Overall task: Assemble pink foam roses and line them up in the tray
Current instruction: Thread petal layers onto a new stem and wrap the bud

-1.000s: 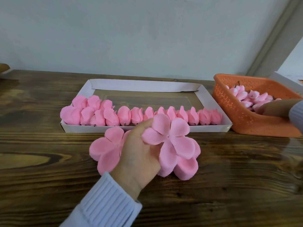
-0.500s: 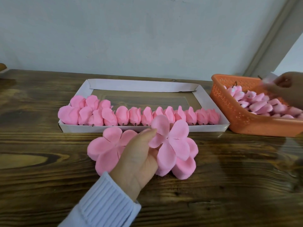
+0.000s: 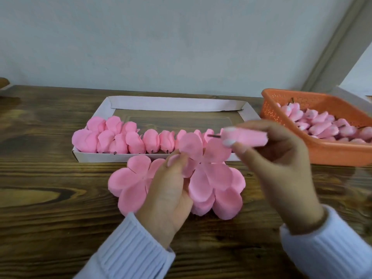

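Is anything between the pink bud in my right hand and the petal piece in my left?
Nothing visible. The pink foam bud pinched by the right hand points its dark stem toward the flat pink foam petal cutout the left hand holds; only air between.

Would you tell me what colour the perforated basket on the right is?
The basket is orange, clearest in the head view.
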{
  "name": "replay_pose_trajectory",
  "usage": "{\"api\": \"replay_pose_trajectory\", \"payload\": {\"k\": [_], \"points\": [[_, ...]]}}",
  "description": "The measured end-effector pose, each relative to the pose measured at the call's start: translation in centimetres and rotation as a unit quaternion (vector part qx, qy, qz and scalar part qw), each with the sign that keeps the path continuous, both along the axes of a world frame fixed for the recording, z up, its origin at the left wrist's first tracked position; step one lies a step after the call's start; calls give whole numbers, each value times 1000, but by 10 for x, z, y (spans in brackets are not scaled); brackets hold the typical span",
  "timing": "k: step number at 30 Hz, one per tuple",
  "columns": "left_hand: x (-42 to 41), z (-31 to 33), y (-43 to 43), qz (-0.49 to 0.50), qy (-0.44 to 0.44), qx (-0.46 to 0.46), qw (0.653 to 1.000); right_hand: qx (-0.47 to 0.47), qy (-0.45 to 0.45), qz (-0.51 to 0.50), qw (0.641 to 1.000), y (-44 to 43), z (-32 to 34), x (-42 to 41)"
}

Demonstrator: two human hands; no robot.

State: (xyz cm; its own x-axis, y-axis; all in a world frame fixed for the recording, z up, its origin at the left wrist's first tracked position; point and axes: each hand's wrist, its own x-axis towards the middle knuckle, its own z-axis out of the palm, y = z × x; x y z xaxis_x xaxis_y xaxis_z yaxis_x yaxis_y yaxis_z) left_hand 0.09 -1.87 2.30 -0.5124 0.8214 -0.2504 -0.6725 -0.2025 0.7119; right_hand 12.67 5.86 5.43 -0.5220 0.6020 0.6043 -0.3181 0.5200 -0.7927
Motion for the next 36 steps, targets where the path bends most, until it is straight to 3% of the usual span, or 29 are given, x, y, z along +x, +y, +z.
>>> {"api": "replay_pose_trajectory", "payload": {"k": [3, 7, 11, 21, 31, 36], "points": [[-2, -2, 1, 34, 50, -12, 998, 112, -58, -93, 988, -5, -23, -2], [-2, -7, 1, 42, 96, -23, 994, 209, -116, -137, 961, -7, -33, -2], [1, -8, -1, 77, 136, -40, 987, 218, -125, -166, 954, -8, -37, -2], [7, -11, -2, 9, 207, -35, 978, 213, -126, -199, 948, -5, -41, -3], [12, -7, -8, -28, 157, -1, 987, 211, -151, -185, 948, -4, -38, 0], [14, 2, -8, -54, 63, 47, 995, 215, -174, -181, 944, -4, -37, -2]]}}
